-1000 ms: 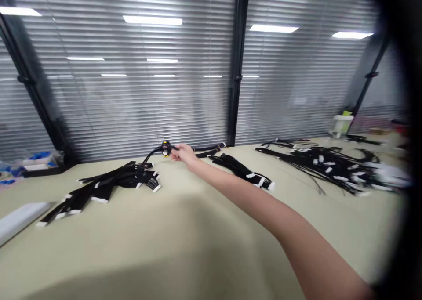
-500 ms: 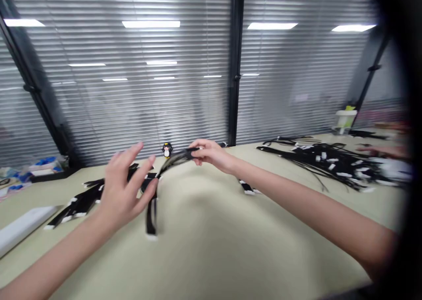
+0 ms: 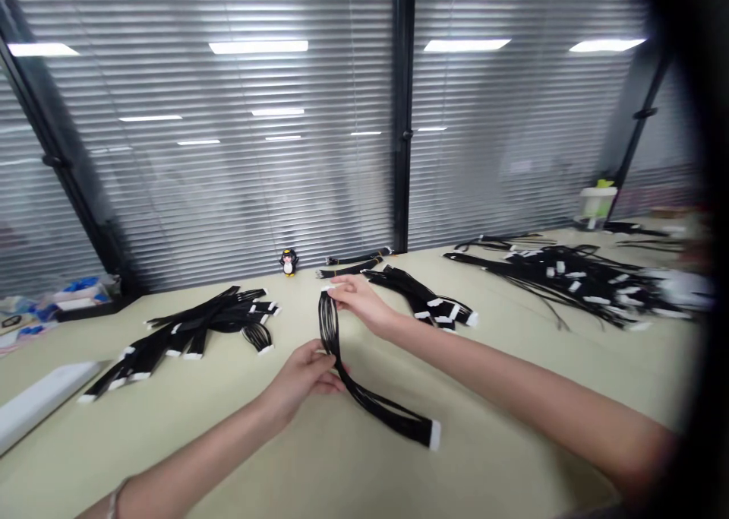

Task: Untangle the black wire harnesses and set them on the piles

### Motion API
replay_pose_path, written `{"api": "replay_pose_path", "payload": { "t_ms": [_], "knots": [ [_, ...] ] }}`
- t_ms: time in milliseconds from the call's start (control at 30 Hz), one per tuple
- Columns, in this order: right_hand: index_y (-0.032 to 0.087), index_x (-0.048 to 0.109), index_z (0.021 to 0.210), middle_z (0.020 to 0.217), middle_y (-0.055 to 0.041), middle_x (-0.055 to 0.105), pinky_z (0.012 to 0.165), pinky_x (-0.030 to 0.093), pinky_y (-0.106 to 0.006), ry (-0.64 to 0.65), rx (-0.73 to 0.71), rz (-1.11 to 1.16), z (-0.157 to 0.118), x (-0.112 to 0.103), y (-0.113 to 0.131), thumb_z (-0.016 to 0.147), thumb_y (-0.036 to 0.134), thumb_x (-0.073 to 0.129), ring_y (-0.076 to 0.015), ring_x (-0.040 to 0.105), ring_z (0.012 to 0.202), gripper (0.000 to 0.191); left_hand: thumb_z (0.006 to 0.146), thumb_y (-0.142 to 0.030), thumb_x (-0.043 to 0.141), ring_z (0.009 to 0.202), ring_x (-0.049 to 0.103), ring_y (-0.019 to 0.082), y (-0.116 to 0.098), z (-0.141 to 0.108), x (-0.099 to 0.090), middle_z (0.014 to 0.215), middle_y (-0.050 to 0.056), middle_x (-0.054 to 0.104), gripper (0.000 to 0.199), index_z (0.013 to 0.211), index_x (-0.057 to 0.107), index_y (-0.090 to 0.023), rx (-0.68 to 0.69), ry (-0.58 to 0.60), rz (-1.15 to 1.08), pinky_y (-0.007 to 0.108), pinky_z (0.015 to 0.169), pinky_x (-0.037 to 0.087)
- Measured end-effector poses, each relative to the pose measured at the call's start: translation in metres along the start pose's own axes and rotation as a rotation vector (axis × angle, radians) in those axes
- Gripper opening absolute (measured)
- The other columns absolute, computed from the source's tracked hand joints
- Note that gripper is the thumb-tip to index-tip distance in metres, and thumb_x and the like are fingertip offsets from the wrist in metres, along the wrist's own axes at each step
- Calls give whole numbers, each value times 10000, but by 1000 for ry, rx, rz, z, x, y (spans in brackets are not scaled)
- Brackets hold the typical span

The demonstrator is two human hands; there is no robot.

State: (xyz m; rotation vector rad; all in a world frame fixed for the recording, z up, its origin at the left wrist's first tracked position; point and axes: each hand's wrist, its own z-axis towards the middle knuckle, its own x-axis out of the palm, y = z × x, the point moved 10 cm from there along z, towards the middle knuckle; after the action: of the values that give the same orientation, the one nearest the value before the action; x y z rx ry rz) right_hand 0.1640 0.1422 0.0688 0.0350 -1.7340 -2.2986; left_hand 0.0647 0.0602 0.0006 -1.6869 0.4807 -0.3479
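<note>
1. The left hand (image 3: 309, 375) reaches up from the lower left, forearm slanting, thumb uppermost and the other fingers passing beneath the black cable (image 3: 373, 405); its grip is closed lightly around the strands below their fanned upper part.
2. The right hand (image 3: 360, 300) comes in from the lower right, forearm stretched across the table (image 3: 490, 473), fingertips pointing left; its thumb and fingers pinch shut on the cable's upper end, by the white connector (image 3: 326, 289).
3. The black cable is between and below the hands, in front of the penguin figurine (image 3: 288, 262), curving down rightward to the other white end (image 3: 435, 435).
4. Cable piles (image 3: 199, 321) (image 3: 418, 295) lie on either side.
</note>
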Motion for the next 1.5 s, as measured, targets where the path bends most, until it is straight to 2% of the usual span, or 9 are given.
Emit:
{"api": "replay_pose_path", "payload": {
  "t_ms": [100, 167, 300, 400, 533, 700, 833, 1133, 1500],
  "knots": [
    [172, 461, 1116, 897, -40, 596, 732, 456, -264, 6, 160, 128, -17, 11, -32, 678, 316, 699, -131, 575, 781, 519, 771, -325, 491, 627, 571, 87, 5, 6, -5, 900, 104, 629, 293, 989, 493, -130, 11, -23, -54, 226, 659, 444],
    [147, 494, 1066, 968, -82, 599, 729, 470, -272, 69, 233, 245, -30, 24, -46, 708, 340, 672, -150, 587, 816, 444, 759, -289, 498, 594, 541, 69, 6, 5, -7, 848, 98, 629, 291, 996, 498, -121, 24, -19, -112, 203, 629, 429],
    [124, 541, 958, 913, -106, 607, 460, 421, -248, 179, 265, 271, -51, 45, -58, 773, 442, 572, -141, 567, 591, 369, 754, -266, 508, 612, 540, 73, 2, 3, -6, 847, 100, 624, 288, 1000, 501, -118, 50, 55, -165, 198, 628, 423],
    [153, 526, 1014, 732, -38, 584, 402, 351, -234, 163, 191, 203, -61, 48, -55, 781, 457, 559, -108, 485, 450, 384, 755, -260, 511, 631, 550, 91, 2, 4, -5, 843, 98, 620, 271, 985, 505, -117, 43, 124, -144, 212, 628, 425],
    [147, 560, 947, 717, -20, 561, 511, 388, -232, 122, 78, 111, -66, 47, -46, 773, 403, 593, -94, 493, 532, 311, 754, -270, 532, 713, 564, 107, -5, 5, -14, 881, 73, 605, 259, 977, 508, -139, 128, 94, -107, 226, 659, 433],
    [134, 593, 881, 899, -67, 606, 774, 425, -297, 53, -42, 43, -64, 39, -35, 766, 322, 596, -169, 556, 848, 220, 742, -377, 570, 664, 533, 71, -9, 2, -33, 808, 12, 562, 299, 942, 498, -167, 234, -91, -6, 219, 670, 430],
    [123, 599, 873, 903, -76, 613, 780, 423, -312, 42, -23, 10, -64, 37, -37, 761, 318, 594, -172, 554, 837, 225, 705, -390, 618, 671, 518, 53, -7, 1, -50, 798, 10, 550, 314, 875, 518, -146, 239, -214, 64, 185, 663, 403],
    [125, 557, 839, 812, -40, 583, 675, 417, -275, 83, 20, -33, -64, 42, -43, 729, 305, 625, -144, 528, 743, 222, 662, -261, 671, 754, 520, 63, -4, 5, -44, 838, 38, 557, 299, 888, 538, -118, 243, -103, -22, 177, 695, 403],
    [131, 544, 851, 835, -45, 580, 717, 408, -287, 41, 3, -115, -64, 38, -43, 769, 327, 573, -154, 530, 782, 214, 700, -258, 610, 704, 506, 61, -3, 5, -47, 792, 21, 541, 260, 919, 541, -135, 221, -116, -39, 183, 683, 393]
  ]
}}
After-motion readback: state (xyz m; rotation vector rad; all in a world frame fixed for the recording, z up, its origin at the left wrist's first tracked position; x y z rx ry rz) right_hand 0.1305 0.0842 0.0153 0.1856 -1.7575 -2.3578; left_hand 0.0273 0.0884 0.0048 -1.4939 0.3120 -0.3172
